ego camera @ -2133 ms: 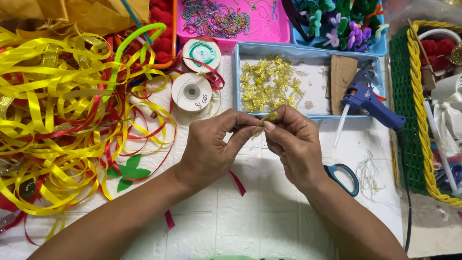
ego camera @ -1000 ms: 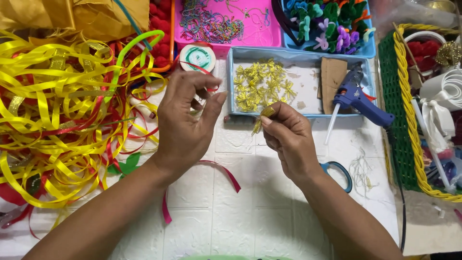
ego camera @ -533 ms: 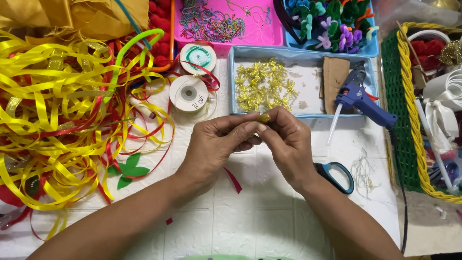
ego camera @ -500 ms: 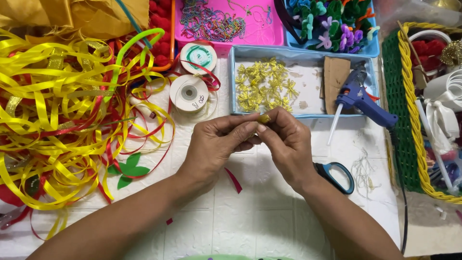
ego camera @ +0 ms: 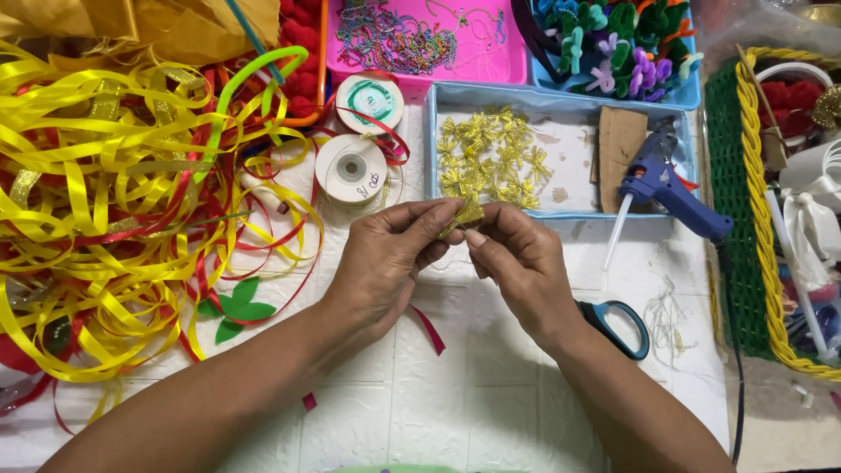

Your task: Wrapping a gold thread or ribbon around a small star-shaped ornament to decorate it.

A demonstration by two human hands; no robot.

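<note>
Closest to the camera, both hands are back together over the white tiled tabletop (ego camera: 491, 403). About a second ago the left hand (ego camera: 385, 263) was spread out and reaching up toward the ribbon spools; now it's come back and its fingertips pinch one side of the small gold ribbon piece (ego camera: 464, 213), while the right hand (ego camera: 517, 267) pinches the other side. So the little gold bit sits right between the two thumbs, held up off the table, and the work on it looks like it's picked up again with both hands.

Just under the left wrist there's a strip of red ribbon (ego camera: 429, 328), and blue-handled scissors (ego camera: 618, 324) lie beside the right wrist. Off to the left is a big tangle of yellow and red ribbons (ego camera: 114, 219).

Further back: a white ribbon spool (ego camera: 350, 168), a light blue tray (ego camera: 561, 213) holding a pile of finished gold bows (ego camera: 491, 158), and a blue glue gun (ego camera: 666, 184) lying in it.
</note>
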